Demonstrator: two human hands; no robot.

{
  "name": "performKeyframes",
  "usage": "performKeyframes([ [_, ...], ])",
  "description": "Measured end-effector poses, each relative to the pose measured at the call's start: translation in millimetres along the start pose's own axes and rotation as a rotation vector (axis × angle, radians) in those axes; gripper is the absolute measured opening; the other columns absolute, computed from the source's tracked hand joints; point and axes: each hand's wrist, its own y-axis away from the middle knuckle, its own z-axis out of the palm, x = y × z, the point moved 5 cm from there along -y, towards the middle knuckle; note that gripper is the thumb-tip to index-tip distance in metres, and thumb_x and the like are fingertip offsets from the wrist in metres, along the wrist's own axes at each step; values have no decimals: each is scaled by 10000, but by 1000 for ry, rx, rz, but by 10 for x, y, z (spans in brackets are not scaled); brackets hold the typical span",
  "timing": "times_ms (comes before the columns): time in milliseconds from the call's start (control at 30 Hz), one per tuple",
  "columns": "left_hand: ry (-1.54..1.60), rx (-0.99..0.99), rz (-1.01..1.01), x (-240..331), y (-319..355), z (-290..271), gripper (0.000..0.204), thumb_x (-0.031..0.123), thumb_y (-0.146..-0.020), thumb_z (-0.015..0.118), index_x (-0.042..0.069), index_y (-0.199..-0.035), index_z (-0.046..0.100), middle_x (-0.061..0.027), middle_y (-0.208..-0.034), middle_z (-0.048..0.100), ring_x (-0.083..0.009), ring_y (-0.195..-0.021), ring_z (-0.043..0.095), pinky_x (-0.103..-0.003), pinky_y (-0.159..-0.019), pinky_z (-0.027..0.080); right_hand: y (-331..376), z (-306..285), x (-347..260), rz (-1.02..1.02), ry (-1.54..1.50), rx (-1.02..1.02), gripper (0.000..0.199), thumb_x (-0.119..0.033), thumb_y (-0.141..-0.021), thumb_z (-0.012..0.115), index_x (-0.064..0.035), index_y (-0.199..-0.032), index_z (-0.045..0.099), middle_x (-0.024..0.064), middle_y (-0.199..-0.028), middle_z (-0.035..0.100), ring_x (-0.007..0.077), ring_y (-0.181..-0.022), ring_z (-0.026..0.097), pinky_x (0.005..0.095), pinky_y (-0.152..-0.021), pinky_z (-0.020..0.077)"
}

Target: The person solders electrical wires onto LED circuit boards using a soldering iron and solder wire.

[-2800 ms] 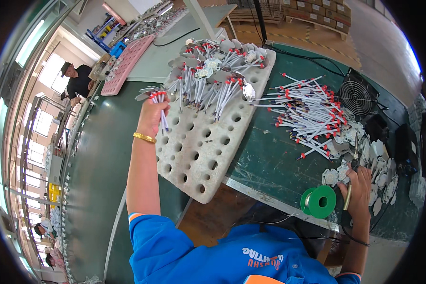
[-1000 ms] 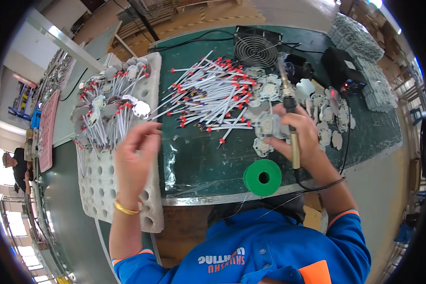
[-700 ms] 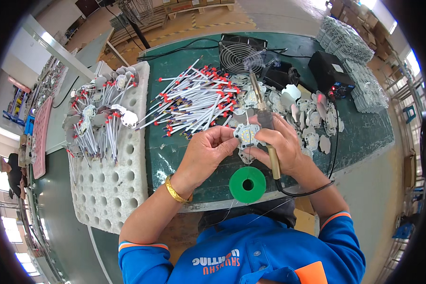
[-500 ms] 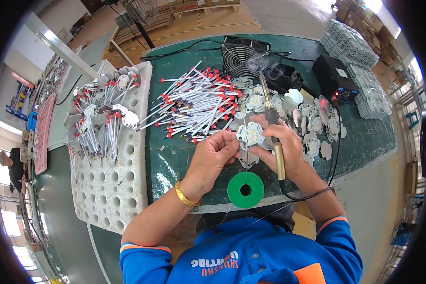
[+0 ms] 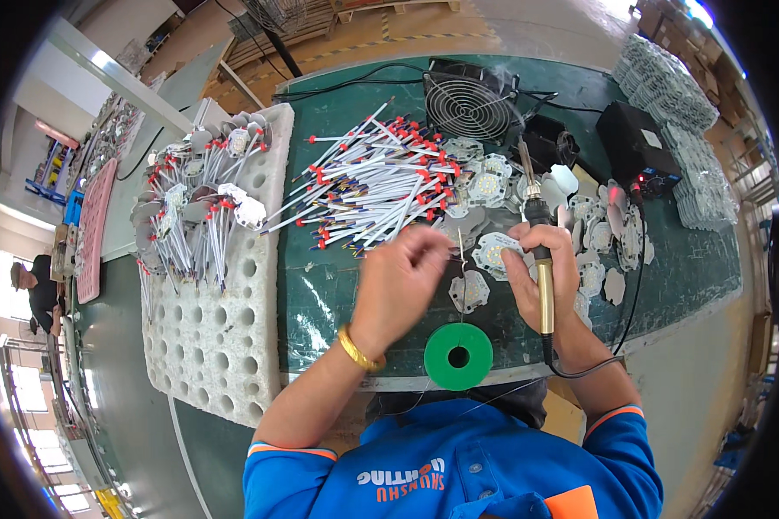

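While lettering marks the blue shirt, the right hand holds a soldering iron; the left hand blurs, hold unclear

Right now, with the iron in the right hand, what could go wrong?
Smoke shows near the tip of the soldering iron in the right hand, so a slip could scorch the nearby boards. Its cord loops by the right forearm and might snag. The left hand is close to the white wires and could scatter some.
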Motion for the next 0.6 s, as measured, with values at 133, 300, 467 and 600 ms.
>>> performKeyframes([
  [133,-152,231,33,-53,-424,-273,131,95,-824,574,5,-903,627,-52,-739,641,-99,-644,578,-229,-593,448,-23,21,-96,-133,27,-9,265,46,-731,631,-48,-915,465,130,-827,592,256,-661,596,330,-590,475],
  [300,-645,381,290,67,-744,-146,136,136,-773,605,52,-878,626,-114,-791,642,-256,-679,619,-337,-612,471,62,38,-122,-277,89,-31,283,64,-750,595,-27,-956,424,142,-778,555,327,-653,580,387,-564,470],
  [467,-644,353,342,-35,-755,-157,182,93,-726,645,53,-897,595,-103,-787,625,-279,-691,602,-366,-612,462,49,13,-102,-215,27,-54,295,62,-754,591,-24,-971,411,148,-793,552,331,-685,581,376,-553,473],
  [600,-315,449,329,156,-455,-225,148,58,-759,642,25,-879,562,-97,-769,583,-221,-658,579,-309,-585,460,26,-15,-95,-217,0,-11,315,84,-733,594,-30,-964,414,165,-788,565,313,-639,578,354,-524,471],
])
